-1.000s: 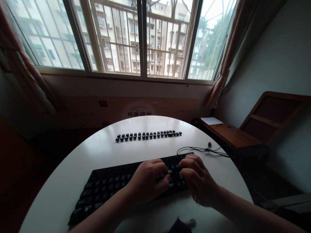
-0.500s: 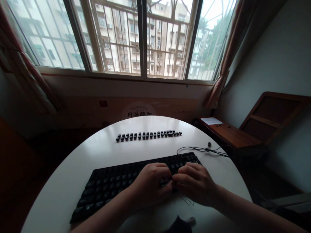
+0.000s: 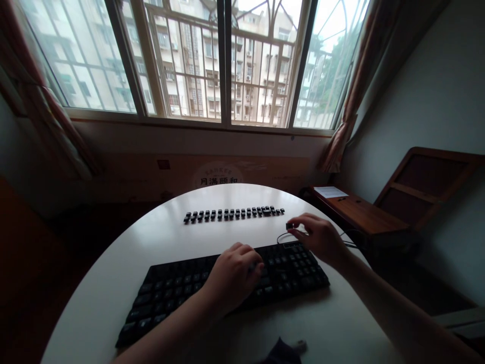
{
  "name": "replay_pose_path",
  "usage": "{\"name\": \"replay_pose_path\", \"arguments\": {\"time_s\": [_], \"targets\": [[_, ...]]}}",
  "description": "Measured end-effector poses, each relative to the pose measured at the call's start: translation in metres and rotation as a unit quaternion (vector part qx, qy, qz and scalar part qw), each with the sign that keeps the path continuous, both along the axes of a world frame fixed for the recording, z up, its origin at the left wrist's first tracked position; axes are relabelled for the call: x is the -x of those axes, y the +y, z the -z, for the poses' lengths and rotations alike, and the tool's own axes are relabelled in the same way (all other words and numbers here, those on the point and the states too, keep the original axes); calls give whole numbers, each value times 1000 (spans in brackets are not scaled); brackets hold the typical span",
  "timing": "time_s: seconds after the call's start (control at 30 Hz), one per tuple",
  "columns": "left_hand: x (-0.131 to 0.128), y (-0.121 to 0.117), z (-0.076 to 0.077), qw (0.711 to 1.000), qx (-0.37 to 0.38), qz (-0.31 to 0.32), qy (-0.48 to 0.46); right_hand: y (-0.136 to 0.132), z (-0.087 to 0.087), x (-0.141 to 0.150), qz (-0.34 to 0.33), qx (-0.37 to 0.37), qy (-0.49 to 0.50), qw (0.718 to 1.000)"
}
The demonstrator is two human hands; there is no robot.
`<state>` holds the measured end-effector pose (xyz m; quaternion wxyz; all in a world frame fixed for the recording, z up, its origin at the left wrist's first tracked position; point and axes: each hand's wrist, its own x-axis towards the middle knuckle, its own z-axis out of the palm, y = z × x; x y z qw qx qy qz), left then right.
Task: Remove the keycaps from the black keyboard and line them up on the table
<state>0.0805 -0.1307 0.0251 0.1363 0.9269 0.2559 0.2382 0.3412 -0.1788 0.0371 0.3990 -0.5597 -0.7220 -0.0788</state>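
A black keyboard [image 3: 178, 284] lies aslant on the white round table. My left hand [image 3: 235, 275] is over its middle, fingers curled and thumb tucked in. Whatever it may hold is hidden from view. Beyond the keyboard's upper right corner, my right hand [image 3: 322, 236] pinches a small black keycap [image 3: 289, 226] between thumb and fingertips, raised above the table. To the left of that hand, a double row of loose black keycaps [image 3: 232, 214] runs across the far part of the table.
The keyboard's cable [image 3: 281, 236] runs behind my right hand. At the near table edge [image 3: 89, 263] side, a dark cloth-like item [image 3: 282, 352] shows. A wooden chair [image 3: 364, 211] with a paper [image 3: 330, 192] on it stands to the right, below the window.
My right hand has left my left hand and moved up and away, past the keyboard, carrying a keycap. My left hand stays over the keyboard, its fingers more curled in.
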Motion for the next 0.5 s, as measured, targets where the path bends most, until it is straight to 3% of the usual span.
{"name": "replay_pose_path", "arguments": {"time_s": [0.1, 0.17, 0.23, 0.37, 0.5], "targets": [[-1, 4, 5, 998, -8, -37, 39, 39, -14, -34, -2, 168, 15, 986], [-2, 5, 9, 996, -7, -62, 64, 68, -18, -53, 46, 224, 31, 973], [-2, 5, 13, 994, -5, -79, 79, 94, -15, -69, 87, 232, 37, 968], [0, 6, 16, 992, 11, -87, 95, 127, 9, -90, 174, 244, 38, 953], [0, 8, 17, 991, 26, -89, 101, 141, 40, -99, 232, 260, 22, 937]]}}
